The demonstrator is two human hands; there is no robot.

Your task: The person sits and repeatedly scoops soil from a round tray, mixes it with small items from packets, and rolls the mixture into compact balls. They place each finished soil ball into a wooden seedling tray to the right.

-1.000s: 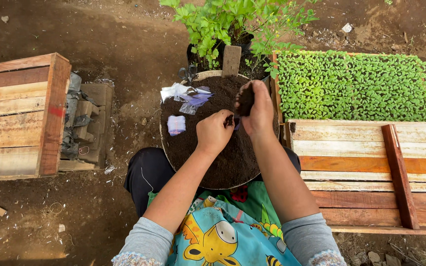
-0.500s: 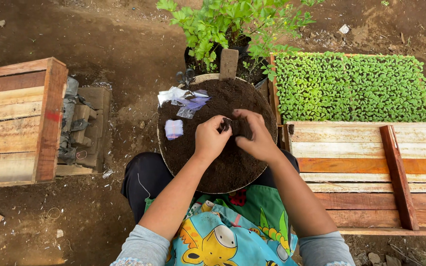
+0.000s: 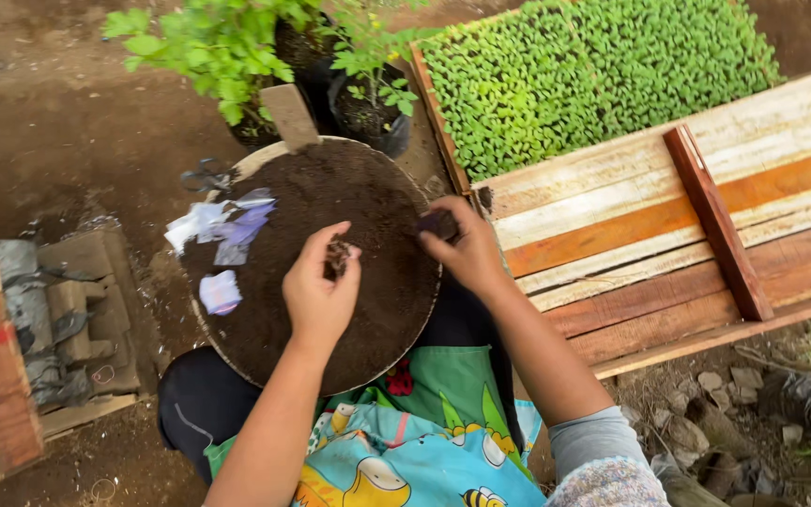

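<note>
Both hands have parted over the round soil tray [image 3: 265,361]: the left hand [image 3: 319,286] pinches a soil clump, while the right hand [image 3: 462,249] has moved to the rim, pinching a small dark bag.

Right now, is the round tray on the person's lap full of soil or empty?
Full. Dark soil covers the round tray almost to its pale rim, and the left hand pinches a bit of soil above it.

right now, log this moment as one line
left hand: pinching soil clump | right hand: holding small dark soil-filled pouch at tray edge | round soil tray: on lap | seedling bed: beyond
</note>
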